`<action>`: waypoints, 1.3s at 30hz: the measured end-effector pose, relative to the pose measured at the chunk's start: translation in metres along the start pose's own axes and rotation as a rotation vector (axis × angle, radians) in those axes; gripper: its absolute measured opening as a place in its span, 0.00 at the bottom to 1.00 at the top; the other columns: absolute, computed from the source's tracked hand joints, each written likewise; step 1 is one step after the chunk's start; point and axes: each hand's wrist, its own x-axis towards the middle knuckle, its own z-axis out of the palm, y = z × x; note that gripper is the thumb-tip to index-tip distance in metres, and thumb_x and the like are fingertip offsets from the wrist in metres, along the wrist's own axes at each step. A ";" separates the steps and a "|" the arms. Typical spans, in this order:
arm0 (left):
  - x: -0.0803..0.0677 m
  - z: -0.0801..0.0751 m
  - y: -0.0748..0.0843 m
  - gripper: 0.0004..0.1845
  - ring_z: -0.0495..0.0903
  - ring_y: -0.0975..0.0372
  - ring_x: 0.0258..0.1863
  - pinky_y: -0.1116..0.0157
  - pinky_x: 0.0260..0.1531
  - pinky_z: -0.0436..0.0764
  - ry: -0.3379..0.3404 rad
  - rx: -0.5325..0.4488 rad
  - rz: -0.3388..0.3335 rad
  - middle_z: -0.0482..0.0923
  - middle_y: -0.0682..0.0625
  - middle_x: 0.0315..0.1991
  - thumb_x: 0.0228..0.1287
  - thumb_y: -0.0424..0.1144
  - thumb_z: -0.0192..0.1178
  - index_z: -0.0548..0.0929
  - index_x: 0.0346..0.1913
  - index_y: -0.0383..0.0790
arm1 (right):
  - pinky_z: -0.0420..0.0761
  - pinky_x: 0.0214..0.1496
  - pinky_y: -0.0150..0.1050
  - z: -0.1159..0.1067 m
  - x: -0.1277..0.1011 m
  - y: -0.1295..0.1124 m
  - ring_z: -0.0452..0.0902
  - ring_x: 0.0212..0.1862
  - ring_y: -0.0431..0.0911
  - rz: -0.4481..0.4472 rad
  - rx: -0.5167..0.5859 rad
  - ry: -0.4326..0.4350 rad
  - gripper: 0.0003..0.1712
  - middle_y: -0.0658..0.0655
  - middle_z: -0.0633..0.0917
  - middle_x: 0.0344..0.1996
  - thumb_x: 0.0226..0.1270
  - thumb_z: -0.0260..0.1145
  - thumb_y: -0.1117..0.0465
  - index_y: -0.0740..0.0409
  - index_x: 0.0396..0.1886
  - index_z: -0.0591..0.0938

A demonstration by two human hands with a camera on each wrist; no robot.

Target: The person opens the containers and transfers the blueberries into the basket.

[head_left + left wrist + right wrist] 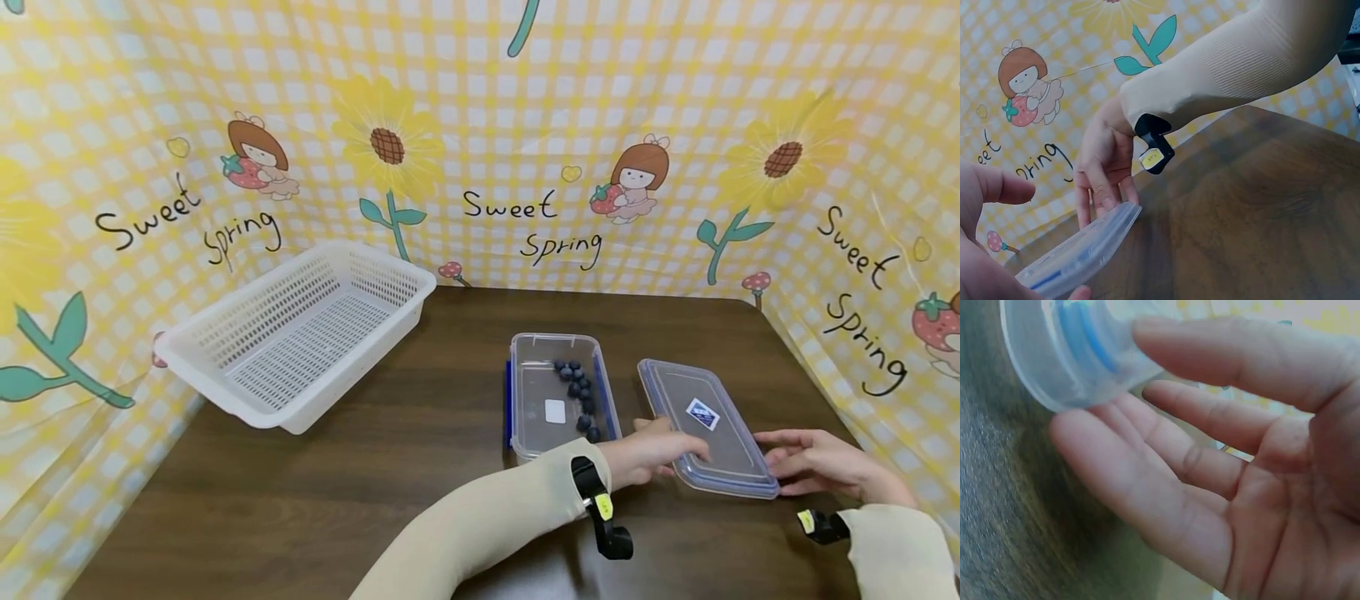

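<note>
The left hand (647, 454) pinches the clear lid (731, 442) at its eight o'clock, the right hand (832, 467) its four-o'clock corner. The lid is at three o'clock from the uncovered container (534, 392) (dark berries (573, 389) lie inside), just beside it.

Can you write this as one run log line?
left hand: holds clear lid | right hand: touches lid's edge | blueberries: inside uncovered container | white perforated basket: on table
</note>
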 end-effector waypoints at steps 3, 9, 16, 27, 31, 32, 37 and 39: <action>-0.001 0.000 -0.004 0.29 0.71 0.54 0.44 0.49 0.48 0.81 -0.020 0.011 -0.031 0.58 0.42 0.61 0.46 0.28 0.67 0.73 0.56 0.35 | 0.88 0.44 0.46 0.004 0.001 -0.005 0.84 0.41 0.46 0.025 -0.105 0.055 0.30 0.52 0.83 0.39 0.70 0.59 0.71 0.87 0.63 0.59; -0.002 -0.001 -0.010 0.31 0.71 0.52 0.54 0.45 0.57 0.76 -0.101 -0.009 -0.050 0.66 0.42 0.62 0.48 0.28 0.65 0.71 0.59 0.39 | 0.88 0.43 0.46 0.012 0.002 -0.011 0.82 0.39 0.44 0.041 -0.208 0.119 0.39 0.53 0.82 0.35 0.67 0.62 0.70 0.89 0.63 0.50; -0.009 -0.013 0.000 0.47 0.58 0.52 0.71 0.45 0.69 0.64 -0.206 -0.074 -0.024 0.51 0.43 0.76 0.52 0.26 0.63 0.56 0.76 0.36 | 0.88 0.41 0.44 0.014 0.001 -0.020 0.82 0.38 0.44 0.025 -0.303 0.170 0.38 0.56 0.86 0.38 0.68 0.61 0.69 0.88 0.64 0.51; -0.021 -0.086 0.037 0.38 0.66 0.44 0.67 0.43 0.66 0.68 -0.424 -0.208 0.080 0.66 0.35 0.68 0.66 0.28 0.54 0.53 0.78 0.36 | 0.88 0.39 0.40 0.040 0.019 -0.043 0.84 0.41 0.43 -0.290 -0.171 0.262 0.28 0.47 0.85 0.40 0.75 0.56 0.71 0.25 0.49 0.78; -0.017 -0.118 0.049 0.36 0.66 0.44 0.68 0.44 0.67 0.69 -0.407 -0.195 0.138 0.65 0.31 0.68 0.72 0.29 0.51 0.49 0.78 0.36 | 0.88 0.44 0.41 0.053 0.033 -0.046 0.84 0.45 0.45 -0.408 0.039 0.122 0.27 0.48 0.85 0.44 0.79 0.48 0.72 0.35 0.56 0.81; -0.015 -0.126 0.052 0.37 0.65 0.43 0.68 0.44 0.67 0.68 -0.399 -0.199 0.150 0.63 0.31 0.69 0.72 0.29 0.51 0.48 0.79 0.36 | 0.88 0.45 0.42 0.057 0.038 -0.046 0.84 0.46 0.46 -0.427 0.088 0.069 0.27 0.49 0.85 0.45 0.79 0.46 0.72 0.38 0.58 0.81; -0.005 -0.166 0.065 0.35 0.61 0.39 0.70 0.43 0.68 0.65 -0.295 -0.265 0.196 0.58 0.29 0.71 0.74 0.28 0.48 0.47 0.79 0.35 | 0.87 0.47 0.45 0.081 0.063 -0.054 0.84 0.46 0.47 -0.425 0.144 -0.047 0.26 0.52 0.85 0.47 0.78 0.48 0.73 0.42 0.60 0.79; -0.002 -0.180 0.069 0.34 0.62 0.40 0.69 0.43 0.68 0.65 -0.238 -0.286 0.213 0.60 0.29 0.71 0.74 0.27 0.48 0.48 0.78 0.35 | 0.87 0.46 0.46 0.089 0.072 -0.058 0.83 0.46 0.48 -0.401 0.119 -0.057 0.25 0.52 0.84 0.47 0.77 0.50 0.73 0.42 0.60 0.78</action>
